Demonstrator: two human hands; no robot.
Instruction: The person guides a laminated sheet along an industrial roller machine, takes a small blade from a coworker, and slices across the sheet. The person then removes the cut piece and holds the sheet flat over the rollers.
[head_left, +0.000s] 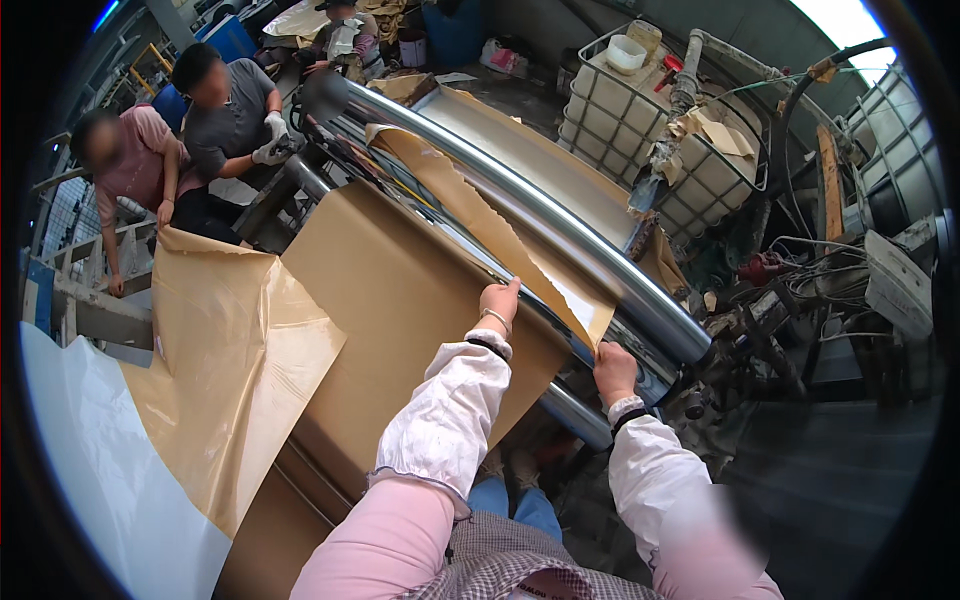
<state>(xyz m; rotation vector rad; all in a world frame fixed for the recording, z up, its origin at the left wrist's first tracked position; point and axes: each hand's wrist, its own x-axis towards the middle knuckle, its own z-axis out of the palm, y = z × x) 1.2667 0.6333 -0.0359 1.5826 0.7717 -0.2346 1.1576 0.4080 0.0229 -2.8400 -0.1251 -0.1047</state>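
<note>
A strip of brown paper (470,205) with a ragged torn edge lies slantwise along the machine's metal rollers. Its near right corner is pinched in my right hand (614,372), fingers closed. My left hand (498,305) is closed in a fist at the rim of the wide brown sheet (400,270), thumb toward the torn edge; what it grips is hidden by the fingers. That wide sheet spreads below the rollers toward me. A long shiny roller (540,215) runs just beyond the torn strip.
At the left, one person (140,180) holds a crumpled glossy brown sheet (215,340); a gloved co-worker (230,110) stands at the roller's far end. A caged white tank (610,120) stands behind the machine. Cables and machine parts (790,290) crowd the right. A lower roller (575,415) lies near my legs.
</note>
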